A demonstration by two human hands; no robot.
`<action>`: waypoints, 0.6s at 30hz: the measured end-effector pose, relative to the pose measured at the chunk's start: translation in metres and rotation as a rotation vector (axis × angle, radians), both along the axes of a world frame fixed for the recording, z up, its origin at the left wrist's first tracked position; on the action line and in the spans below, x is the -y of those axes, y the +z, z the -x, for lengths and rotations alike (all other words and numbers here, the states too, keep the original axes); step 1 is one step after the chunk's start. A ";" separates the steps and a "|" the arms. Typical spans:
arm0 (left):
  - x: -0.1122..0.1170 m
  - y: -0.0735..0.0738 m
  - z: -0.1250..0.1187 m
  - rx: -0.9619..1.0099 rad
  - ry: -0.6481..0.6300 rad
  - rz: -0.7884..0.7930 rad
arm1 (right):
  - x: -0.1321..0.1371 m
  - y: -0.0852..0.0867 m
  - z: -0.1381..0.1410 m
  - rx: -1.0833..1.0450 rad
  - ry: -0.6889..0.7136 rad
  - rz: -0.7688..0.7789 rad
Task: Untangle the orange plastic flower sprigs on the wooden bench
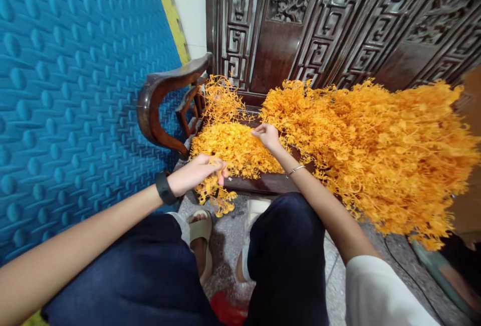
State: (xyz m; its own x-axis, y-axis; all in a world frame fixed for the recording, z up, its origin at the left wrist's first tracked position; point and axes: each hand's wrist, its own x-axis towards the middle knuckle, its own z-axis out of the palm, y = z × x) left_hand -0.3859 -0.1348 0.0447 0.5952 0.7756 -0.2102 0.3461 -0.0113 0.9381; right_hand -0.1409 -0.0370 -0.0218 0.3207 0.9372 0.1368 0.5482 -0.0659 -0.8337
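My left hand (pixel 201 171) is closed around a sprig of orange-yellow plastic flowers (pixel 220 200), which hangs down past the front edge of the wooden bench. My right hand (pixel 267 137) is held over the bench with thumb and fingers pinched together; anything between its fingertips is too small to make out. Below and between both hands lies a low heap of small yellow flower pieces (pixel 236 148). A looser bunch of orange stems (pixel 221 98) rests behind that heap, by the armrest. To the right of my right hand spreads a large pile of the orange flower stems (pixel 379 140).
The dark wooden bench (pixel 259 184) has a curved armrest (pixel 150 110) at left and a carved back (pixel 278 50). Blue textured matting (pixel 75 90) covers the left side. My knees are close to the bench front. A thin cable (pixel 409 276) runs along the floor at right.
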 end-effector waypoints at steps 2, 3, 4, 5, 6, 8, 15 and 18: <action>-0.001 0.003 0.001 -0.019 -0.001 0.010 | -0.001 -0.003 -0.002 0.045 -0.022 -0.027; 0.000 0.005 0.001 -0.024 -0.004 0.023 | 0.000 -0.003 -0.003 0.053 -0.035 -0.048; 0.000 0.007 0.002 -0.018 0.006 0.033 | 0.001 -0.002 -0.002 0.049 -0.049 -0.073; 0.000 0.008 0.002 -0.009 0.013 0.048 | 0.003 0.000 -0.001 0.033 -0.059 -0.101; 0.001 0.009 0.002 0.001 0.020 0.065 | 0.006 0.004 0.002 0.004 -0.056 -0.132; 0.002 0.011 0.002 0.015 0.038 0.108 | 0.017 0.015 0.011 -0.089 0.007 -0.215; 0.003 0.020 0.003 0.124 0.144 0.196 | 0.076 0.059 0.061 -0.365 0.422 -0.479; 0.003 0.024 0.007 0.182 0.167 0.185 | 0.091 0.061 0.068 -0.361 0.497 -0.495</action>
